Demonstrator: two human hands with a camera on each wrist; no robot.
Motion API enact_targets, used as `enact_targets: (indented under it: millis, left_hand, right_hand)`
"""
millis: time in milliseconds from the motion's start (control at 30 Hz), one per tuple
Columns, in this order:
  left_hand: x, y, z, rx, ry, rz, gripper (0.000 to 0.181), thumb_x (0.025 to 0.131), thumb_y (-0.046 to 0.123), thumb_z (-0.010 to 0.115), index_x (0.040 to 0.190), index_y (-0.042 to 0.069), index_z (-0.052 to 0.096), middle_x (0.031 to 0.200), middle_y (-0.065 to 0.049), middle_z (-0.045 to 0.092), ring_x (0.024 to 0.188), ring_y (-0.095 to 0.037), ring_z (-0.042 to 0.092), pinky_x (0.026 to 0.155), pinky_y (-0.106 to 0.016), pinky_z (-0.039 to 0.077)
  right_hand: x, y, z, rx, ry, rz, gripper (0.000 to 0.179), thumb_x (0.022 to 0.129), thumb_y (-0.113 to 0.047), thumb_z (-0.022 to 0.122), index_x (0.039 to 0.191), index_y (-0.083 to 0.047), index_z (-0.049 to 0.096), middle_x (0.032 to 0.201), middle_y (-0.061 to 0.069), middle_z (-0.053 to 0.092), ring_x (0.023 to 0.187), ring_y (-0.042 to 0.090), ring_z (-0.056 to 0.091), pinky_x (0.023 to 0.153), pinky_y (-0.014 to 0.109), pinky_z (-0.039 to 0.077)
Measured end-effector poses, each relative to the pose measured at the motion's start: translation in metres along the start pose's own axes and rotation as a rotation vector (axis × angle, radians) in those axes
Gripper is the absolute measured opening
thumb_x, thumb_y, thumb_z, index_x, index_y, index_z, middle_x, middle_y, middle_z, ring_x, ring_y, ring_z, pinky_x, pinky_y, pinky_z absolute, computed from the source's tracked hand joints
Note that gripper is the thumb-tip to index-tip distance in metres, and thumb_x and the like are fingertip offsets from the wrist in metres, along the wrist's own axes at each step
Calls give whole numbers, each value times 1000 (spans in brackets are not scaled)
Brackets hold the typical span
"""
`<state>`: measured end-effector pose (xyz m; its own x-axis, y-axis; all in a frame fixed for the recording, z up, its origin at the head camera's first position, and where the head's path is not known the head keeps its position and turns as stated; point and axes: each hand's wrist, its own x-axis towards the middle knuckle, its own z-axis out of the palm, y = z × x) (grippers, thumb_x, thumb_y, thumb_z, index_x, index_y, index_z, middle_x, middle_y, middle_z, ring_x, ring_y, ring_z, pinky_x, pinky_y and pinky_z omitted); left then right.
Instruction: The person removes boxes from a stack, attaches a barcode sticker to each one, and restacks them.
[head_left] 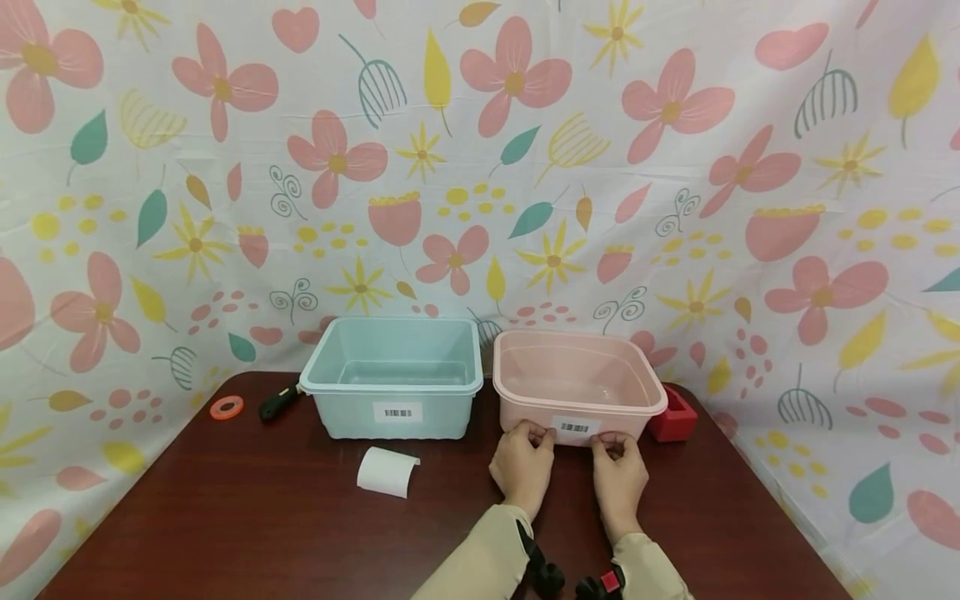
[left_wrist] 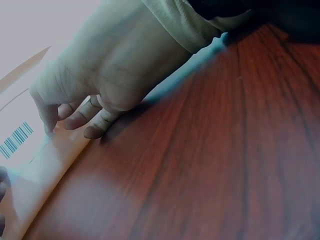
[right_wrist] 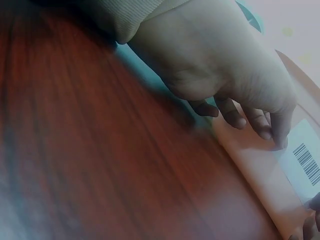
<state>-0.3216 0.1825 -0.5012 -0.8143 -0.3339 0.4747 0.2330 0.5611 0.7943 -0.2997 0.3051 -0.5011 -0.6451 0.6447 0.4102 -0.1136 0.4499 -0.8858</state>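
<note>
In the head view a pink plastic bin stands at the back right of the table. A white barcode label lies against its front wall. My left hand pinches the label's left edge, with thumb and fingertips close to the wall. At its right edge my right hand does the same, fingers curled. Both wrist views show the barcode between the two hands: the left hand and the right hand have fingertips at the label's sides. Whether the label is stuck down is hard to tell.
Left of the pink bin stands a light blue bin bearing a barcode label. A curled white paper lies before it. An orange ring and a dark-handled tool lie at the left; a red box stands right.
</note>
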Motion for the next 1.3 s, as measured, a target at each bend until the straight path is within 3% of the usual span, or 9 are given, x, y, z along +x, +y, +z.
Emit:
enact_targets:
  millis: [767,1133,1300]
  left_hand:
    - [7,-8,-14,-7,-59,-49,25,85,50,77,70,41,60,65,25,49,63,-2,51,61,-33,43]
    - [2,-14,-24,-20,-25,-2,29,84,47,79,66,40,58,63,26,48,60,0,47,58,-32,39]
    - [-1,-18,-32,-26,-42,35,27,86,47,78,68,41,58,64,30,49,64,2,48,61,-32,41]
  right_hand:
    - [0,-3,6,33,-29,3,13,90,-14,74,94,-6,65,88,10,67,69,4,55,61,13,39]
    - [0,-2,3,27,-14,5,14,88,-15,75,94,-6,66,88,10,68,68,0,54,61,13,39]
    - [2,0,-2,37,12,6,14,88,-15,76,94,-6,67,87,10,68,66,-4,54,61,12,39]
